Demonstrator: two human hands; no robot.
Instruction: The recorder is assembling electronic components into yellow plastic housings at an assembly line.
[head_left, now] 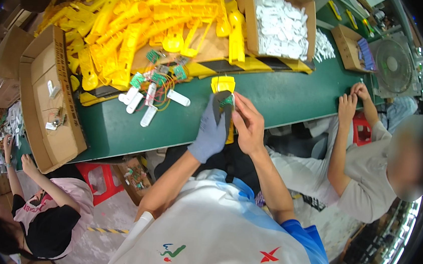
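Note:
My left hand [208, 134], in a grey-blue glove with dark fingertips, is closed around a long yellow plastic housing [222, 84] just over the table's near edge. A small green circuit board [227, 102] sits at the housing, between my two hands. My bare right hand [249, 125] has its thumb and fingers pinched at the board's right side. Part of the housing is hidden behind my hands. To the left on the table lie several white plastic pieces [148, 116] with green boards [137, 80] and thin red and yellow wires.
A heap of yellow housings [131, 19] covers the far left. Behind my hands stands a cardboard box of white parts [282, 27]. A shallow cardboard tray [77, 138] stands at the table's left. Co-workers sit at right [369, 168] and lower left [48, 218]. A fan [393, 60] stands far right.

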